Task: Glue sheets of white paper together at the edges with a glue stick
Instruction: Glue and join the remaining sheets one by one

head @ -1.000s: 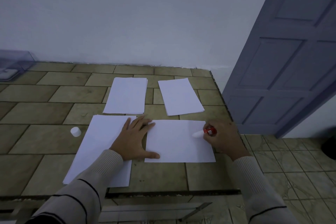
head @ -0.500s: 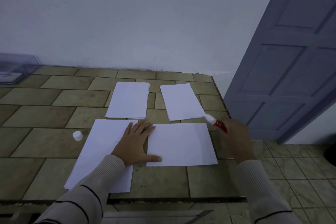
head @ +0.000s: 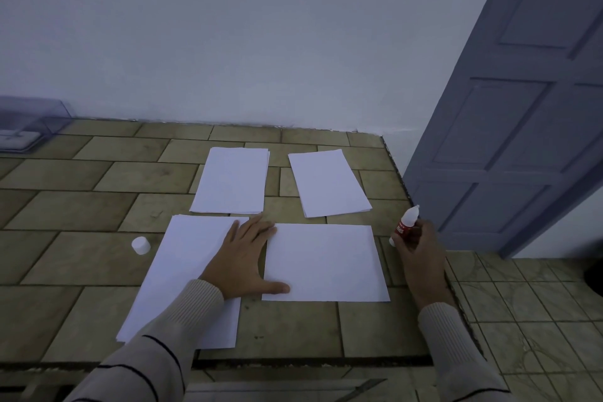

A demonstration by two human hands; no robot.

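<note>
Both your grips are busy: the left grip [head: 243, 258], fingers straight, pins the sheet [head: 326, 263] while the right grip [head: 421, 245] clasps the uncapped glue stick [head: 406, 222] just beside it, so you likely next stroke an edge.

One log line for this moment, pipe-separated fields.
left hand flat, bridging near stack and near sheet | right hand holds glue, tip up, off paper | cap on tiles

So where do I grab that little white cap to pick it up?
Pinch the cap by its round sides, coming straight down from above. It is short and stands upright on the counter, just left of the paper stack and apart from it, so its sides look free for thumb and finger.
</note>
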